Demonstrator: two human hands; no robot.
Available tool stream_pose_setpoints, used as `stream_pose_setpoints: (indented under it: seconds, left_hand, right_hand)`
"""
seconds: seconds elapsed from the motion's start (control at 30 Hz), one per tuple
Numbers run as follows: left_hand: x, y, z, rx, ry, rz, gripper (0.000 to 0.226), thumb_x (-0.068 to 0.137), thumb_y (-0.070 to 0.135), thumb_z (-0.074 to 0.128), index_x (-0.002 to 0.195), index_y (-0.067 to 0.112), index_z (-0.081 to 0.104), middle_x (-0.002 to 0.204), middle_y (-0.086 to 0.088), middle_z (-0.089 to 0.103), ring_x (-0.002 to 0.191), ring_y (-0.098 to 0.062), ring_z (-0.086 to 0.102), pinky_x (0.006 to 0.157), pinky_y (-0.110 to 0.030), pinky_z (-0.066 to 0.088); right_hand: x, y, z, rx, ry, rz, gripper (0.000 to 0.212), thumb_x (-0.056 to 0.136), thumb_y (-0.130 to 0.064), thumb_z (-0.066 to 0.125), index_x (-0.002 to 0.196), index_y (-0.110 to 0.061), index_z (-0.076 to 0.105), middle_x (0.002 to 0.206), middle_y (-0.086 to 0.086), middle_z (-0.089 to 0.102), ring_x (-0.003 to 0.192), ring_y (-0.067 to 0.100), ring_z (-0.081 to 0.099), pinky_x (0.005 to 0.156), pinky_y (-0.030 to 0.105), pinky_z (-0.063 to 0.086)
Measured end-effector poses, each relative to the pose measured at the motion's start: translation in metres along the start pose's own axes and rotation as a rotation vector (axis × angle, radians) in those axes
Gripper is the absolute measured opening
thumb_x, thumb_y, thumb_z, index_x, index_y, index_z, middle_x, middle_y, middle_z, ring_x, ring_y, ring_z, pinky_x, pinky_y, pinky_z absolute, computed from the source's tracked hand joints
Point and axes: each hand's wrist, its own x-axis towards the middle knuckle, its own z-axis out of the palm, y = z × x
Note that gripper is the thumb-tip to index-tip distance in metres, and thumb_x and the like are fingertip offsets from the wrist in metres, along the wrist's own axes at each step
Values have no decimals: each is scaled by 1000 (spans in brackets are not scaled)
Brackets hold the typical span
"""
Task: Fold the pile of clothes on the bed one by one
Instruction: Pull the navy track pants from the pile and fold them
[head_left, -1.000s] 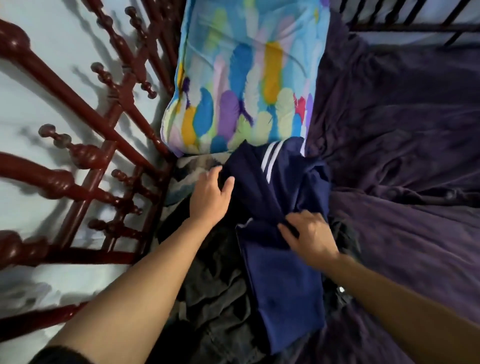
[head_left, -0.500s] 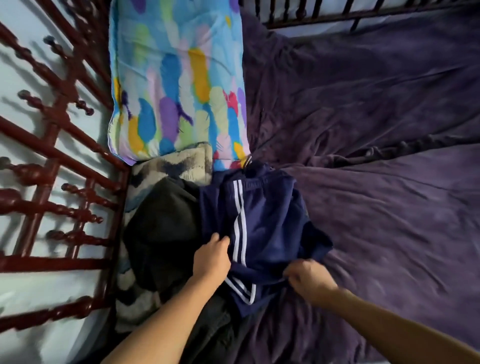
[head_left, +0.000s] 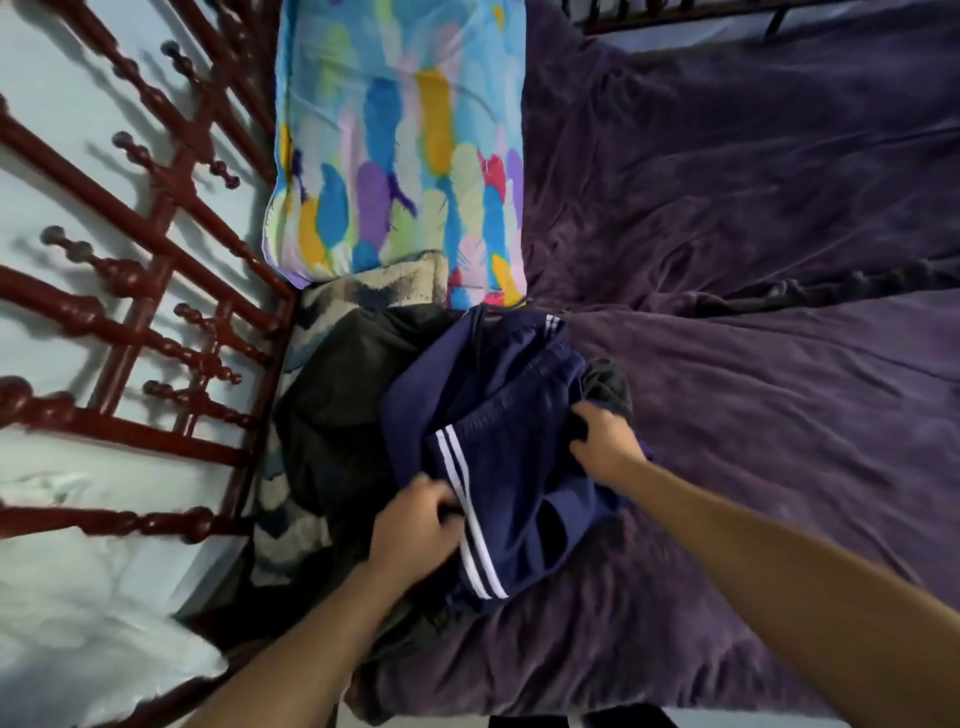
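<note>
Clothes lay in a heap on the bed. The top one, a dark blue soft garment with two white stripes, sat bunched up between the two hands. The left hand had its fingers curled round the cloth right beside the stripes. The right hand had its fingers bent and dug into the blue cloth on the other side.

My guess is that this was the very start of one fold. The piece was being picked out of the pile and was not yet laid flat. Next it would need to be lifted free, moved onto the wrinkled purple bed sheet out past the right hand, and spread smooth.

Just beyond the left hand lay a dark grey crumpled pile of clothes. Farther on were a cream and blue patterned blanket and a bright pillow with many-coloured feather shapes. A red-brown wooden bed rail with round knobs stood off to the left hand's outer side.

I could not tell if the blue garment was shorts or trousers, as it was folded over itself. A bit of dark grey cloth poked out past the right hand, and I could not tell if that hand held it too. The left arm hid the near part of the pile.
</note>
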Motion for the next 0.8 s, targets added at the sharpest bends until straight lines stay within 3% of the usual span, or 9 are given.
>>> stream_pose_setpoints:
  seconds: [0.07,0.13,0.2,0.33,0.43,0.53,0.67,0.73,0.8]
  left_hand:
    - [25,16,-14,-54,232,108,42,79,38,59,117,20,60,116,-4,52,110,-27,54,85,-38,48]
    - [47,36,-17,100,120,146,64,81,46,64,139,28,43,140,-5,37,126,-28,40,97,-42,41]
    - [60,55,-9,307,-112,120,59,83,47,64,136,32,43,147,-6,27,128,-29,36,100,-43,35]
    - [41,67,17,496,-171,152,19,87,24,60,106,23,58,130,-3,39,110,-23,47,94,-38,34]
    - [7,50,29,520,-118,219,26,88,30,56,113,23,58,119,1,50,113,-22,47,93,-40,33]
    - [-31,24,34,530,27,278,20,76,38,70,88,23,67,84,5,63,84,-18,59,75,-37,46]
    - [-82,-3,39,439,286,384,27,82,41,49,69,20,60,67,5,53,69,-18,53,69,-33,36]
    - [-107,-6,35,387,383,409,30,83,40,54,64,16,54,67,2,50,71,-18,47,70,-32,32]
    - [-130,-11,31,352,440,398,32,83,40,57,63,15,52,68,1,50,73,-18,44,71,-32,31]
  right_hand:
    - [-33,22,8,-30,21,-37,45,86,-9,56,131,-15,52,118,14,65,104,35,61,81,39,50]
    - [-62,48,15,-15,31,-53,42,87,-10,59,128,-15,57,115,10,68,103,34,63,81,40,50]
    - [-84,69,20,-56,-41,-11,44,88,-14,60,131,-19,56,119,7,67,108,31,62,86,39,49]
    - [-86,94,7,-160,-165,103,35,90,-19,56,124,-21,63,124,4,65,114,26,59,90,31,45]
    - [-56,83,-22,9,65,230,27,93,-32,54,104,-11,67,107,15,68,101,36,62,74,34,45]
    - [-12,51,-42,229,258,221,48,92,-46,55,120,-7,56,120,17,62,110,37,57,84,38,43]
    - [44,3,-47,390,150,171,91,73,-65,66,143,-16,35,136,10,52,123,32,51,102,42,43]
    - [55,-16,-38,378,61,132,105,59,-60,79,144,-18,33,136,6,53,118,28,55,97,41,49]
    - [49,-28,-27,274,-29,62,89,68,-35,82,141,-13,37,133,10,53,116,29,55,89,35,49]
